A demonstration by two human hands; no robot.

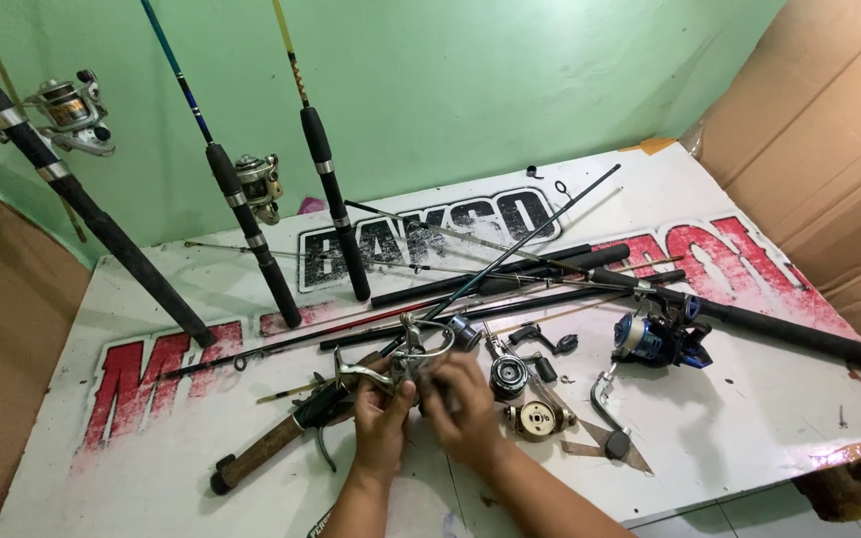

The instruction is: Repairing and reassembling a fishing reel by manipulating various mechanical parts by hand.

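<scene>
While rods lie scattered across a white board (749, 418) printed in red and black, two bare hands meet near its front edge over a silver reel (413, 361). The left hand (383, 418) grips the reel from below, thumb and fingers clenched on its frame; the right hand (462, 403) closes its fingertips on the same reel from the other side. Just left of the reel lies a cork-handled rod (261, 450). Just right of it sit loose reel parts (528, 399), and farther right a blue reel (658, 339) on a black rod. Behind the reel, three rods (251, 234) lean upright against a green wall (470, 80). Cardboard (819, 130) stands at the board's right.
</scene>
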